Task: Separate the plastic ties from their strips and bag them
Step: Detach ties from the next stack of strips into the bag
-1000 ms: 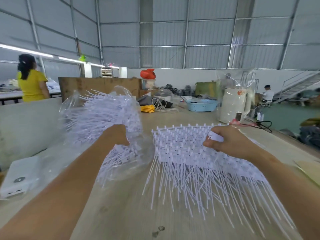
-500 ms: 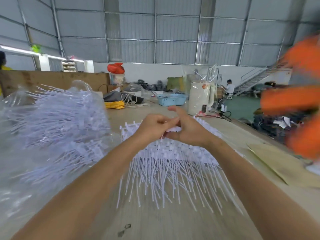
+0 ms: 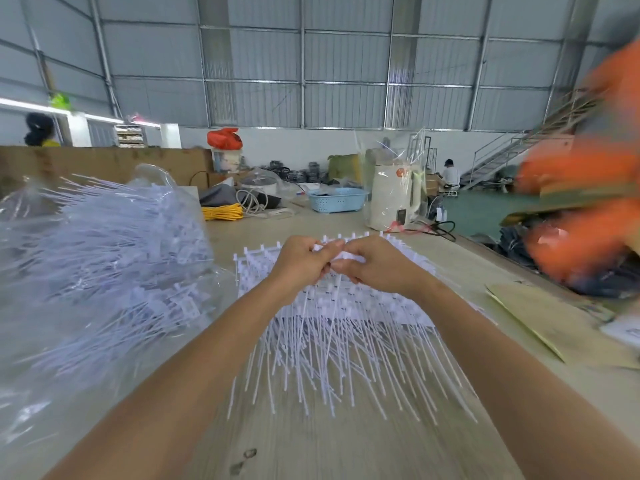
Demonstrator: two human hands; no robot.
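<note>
A stack of white plastic tie strips (image 3: 349,327) lies on the wooden table (image 3: 329,441) in front of me, tails fanned toward me. My left hand (image 3: 301,261) and my right hand (image 3: 375,265) meet over the far end of the stack, fingers curled, pinching white ties at their heads. A single tie (image 3: 334,308) hangs down from between the two hands. On the left lies a clear plastic bag (image 3: 100,258) full of loose white ties.
At the back of the table stand a wrapped white kettle (image 3: 393,195), a light blue basket (image 3: 337,199), a yellow cable coil (image 3: 221,212) and a cord. Flat cardboard (image 3: 554,320) lies at the right. Blurred orange shapes (image 3: 585,216) fill the right edge. Two people are far behind.
My left hand left the bag and joined my right hand over the strips. The view swung right, then back a little. The hands now pinch ties closer together.
</note>
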